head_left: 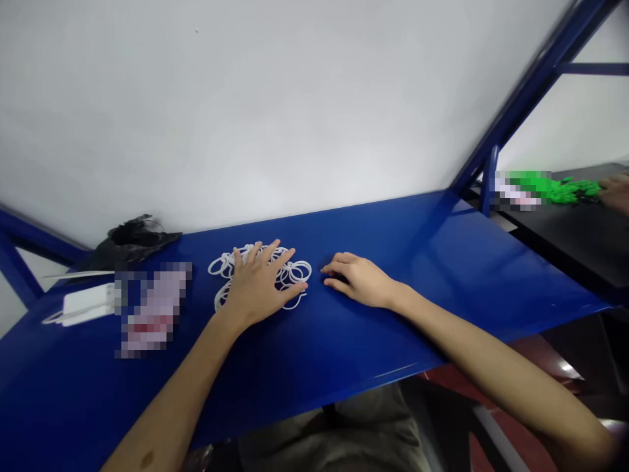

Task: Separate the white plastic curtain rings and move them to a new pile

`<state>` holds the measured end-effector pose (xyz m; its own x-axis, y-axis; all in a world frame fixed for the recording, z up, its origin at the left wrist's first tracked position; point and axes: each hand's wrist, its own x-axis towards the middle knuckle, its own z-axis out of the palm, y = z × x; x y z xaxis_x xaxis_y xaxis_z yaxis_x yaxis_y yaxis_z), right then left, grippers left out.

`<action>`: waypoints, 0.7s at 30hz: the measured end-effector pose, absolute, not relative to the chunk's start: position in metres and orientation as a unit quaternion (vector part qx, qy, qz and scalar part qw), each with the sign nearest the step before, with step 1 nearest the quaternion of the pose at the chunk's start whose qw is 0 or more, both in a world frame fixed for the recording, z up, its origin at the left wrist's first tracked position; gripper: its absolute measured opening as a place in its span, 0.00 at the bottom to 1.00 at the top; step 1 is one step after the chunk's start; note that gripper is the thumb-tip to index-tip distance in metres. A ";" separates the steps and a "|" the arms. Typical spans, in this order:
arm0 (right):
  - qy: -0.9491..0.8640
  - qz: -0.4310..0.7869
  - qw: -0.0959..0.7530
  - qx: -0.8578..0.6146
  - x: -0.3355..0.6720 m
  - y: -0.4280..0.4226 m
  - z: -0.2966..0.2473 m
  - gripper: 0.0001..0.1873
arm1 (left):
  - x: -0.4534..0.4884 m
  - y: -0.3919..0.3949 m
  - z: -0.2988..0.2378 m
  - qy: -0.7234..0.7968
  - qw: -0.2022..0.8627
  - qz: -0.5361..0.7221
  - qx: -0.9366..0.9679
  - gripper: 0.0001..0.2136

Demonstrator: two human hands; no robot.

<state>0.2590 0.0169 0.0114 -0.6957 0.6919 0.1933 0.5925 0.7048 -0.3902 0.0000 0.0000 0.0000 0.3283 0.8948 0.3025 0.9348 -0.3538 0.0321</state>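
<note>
A loose heap of several white rings (pixel 295 270) lies on the blue shelf (pixel 422 275) near the wall. My left hand (pixel 258 283) rests flat on top of the heap, fingers spread and open. My right hand (pixel 354 278) lies just to the right of the rings on the bare blue surface, fingers curled down with the tips touching the shelf; whether anything is under them is hidden.
At the left lie a white charger with cable (pixel 84 304), a blurred pink packet (pixel 154 308) and a crumpled black bag (pixel 132 238). A blue diagonal brace (pixel 528 92) rises at the right. Beyond it, another person's hand (pixel 616 191) touches green items (pixel 565 189) on a black table.
</note>
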 end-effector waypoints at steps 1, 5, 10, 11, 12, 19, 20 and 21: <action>-0.908 0.150 0.165 -0.354 0.259 0.017 0.011 0.15 | 0.002 0.001 -0.002 -0.563 0.066 -0.130 -0.814 0.29; -0.905 0.163 0.168 -0.355 0.257 0.016 0.010 0.14 | 0.005 0.003 -0.003 -0.578 0.053 -0.160 -0.799 0.18; -0.900 0.191 0.179 -0.348 0.256 0.017 0.008 0.13 | 0.003 0.007 0.002 -0.561 -0.005 -0.239 -0.792 0.09; -0.900 0.194 0.180 -0.348 0.256 0.017 0.008 0.13 | 0.001 0.007 0.004 -0.555 -0.020 -0.260 -0.790 0.07; -0.899 0.196 0.182 -0.347 0.256 0.018 0.007 0.12 | 0.000 0.008 0.006 -0.549 -0.031 -0.281 -0.786 0.05; -0.893 0.212 0.194 -0.346 0.259 0.019 0.009 0.08 | -0.016 0.008 0.027 -0.559 -0.048 -0.416 -0.715 0.07; -0.892 0.213 0.196 -0.347 0.259 0.019 0.009 0.08 | -0.019 0.007 0.031 -0.559 -0.047 -0.425 -0.711 0.07; -0.892 0.214 0.198 -0.347 0.259 0.019 0.010 0.07 | -0.021 0.005 0.034 -0.556 -0.046 -0.427 -0.712 0.08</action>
